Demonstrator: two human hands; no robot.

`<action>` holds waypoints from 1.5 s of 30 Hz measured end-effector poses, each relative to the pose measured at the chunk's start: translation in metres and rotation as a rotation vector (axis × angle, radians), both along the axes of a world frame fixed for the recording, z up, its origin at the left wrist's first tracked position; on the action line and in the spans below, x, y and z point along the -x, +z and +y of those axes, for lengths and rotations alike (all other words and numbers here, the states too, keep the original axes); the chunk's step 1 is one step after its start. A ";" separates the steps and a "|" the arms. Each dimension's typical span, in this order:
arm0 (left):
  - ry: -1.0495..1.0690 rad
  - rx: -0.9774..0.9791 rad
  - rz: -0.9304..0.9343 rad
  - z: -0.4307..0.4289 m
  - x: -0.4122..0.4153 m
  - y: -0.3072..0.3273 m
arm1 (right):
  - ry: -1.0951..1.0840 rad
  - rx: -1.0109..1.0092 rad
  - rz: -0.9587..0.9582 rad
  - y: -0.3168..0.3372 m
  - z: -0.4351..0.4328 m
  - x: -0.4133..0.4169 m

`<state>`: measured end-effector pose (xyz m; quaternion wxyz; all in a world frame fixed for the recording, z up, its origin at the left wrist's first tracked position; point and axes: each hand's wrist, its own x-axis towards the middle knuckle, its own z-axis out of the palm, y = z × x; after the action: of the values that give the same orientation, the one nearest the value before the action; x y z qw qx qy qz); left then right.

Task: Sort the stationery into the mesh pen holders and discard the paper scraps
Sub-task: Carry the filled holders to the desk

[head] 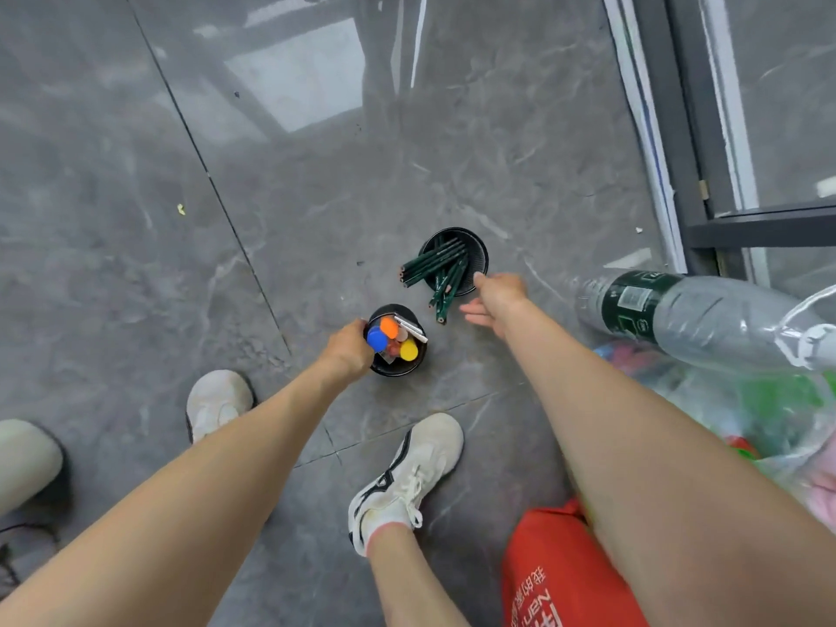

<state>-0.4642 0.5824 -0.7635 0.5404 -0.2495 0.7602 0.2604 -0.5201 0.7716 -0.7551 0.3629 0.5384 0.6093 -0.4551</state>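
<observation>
Marker holder (397,340): stood on the floor (316,196), rim gripped by the left hand (348,350), probably for steadying.
Pencil holder (454,260): just beyond it, rightward; green pencils (434,264) leaned over the rim.
Right hand (495,296): held open at that rim, probably to gather pencils.

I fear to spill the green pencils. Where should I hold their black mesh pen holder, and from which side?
Grip the round black mesh pen holder by its bare rim and wall on the right, nearest the right hand. The dark green pencils lean out over the left and near rim, so that side is probably blocked.
</observation>
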 end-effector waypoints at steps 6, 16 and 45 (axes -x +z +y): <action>0.059 -0.067 0.099 -0.006 -0.008 -0.012 | -0.155 0.022 0.072 -0.011 -0.011 0.009; 0.343 -0.024 0.152 -0.053 0.019 0.051 | -0.206 0.056 0.102 0.056 -0.030 0.027; 0.815 -0.235 0.525 -0.273 0.077 0.733 | 0.249 0.365 0.462 0.762 -0.234 0.113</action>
<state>-0.5412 0.3096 -0.0309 0.2094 -0.3897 0.6767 0.5885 -0.6327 0.5375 0.0071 0.3584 0.2682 0.6453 -0.6191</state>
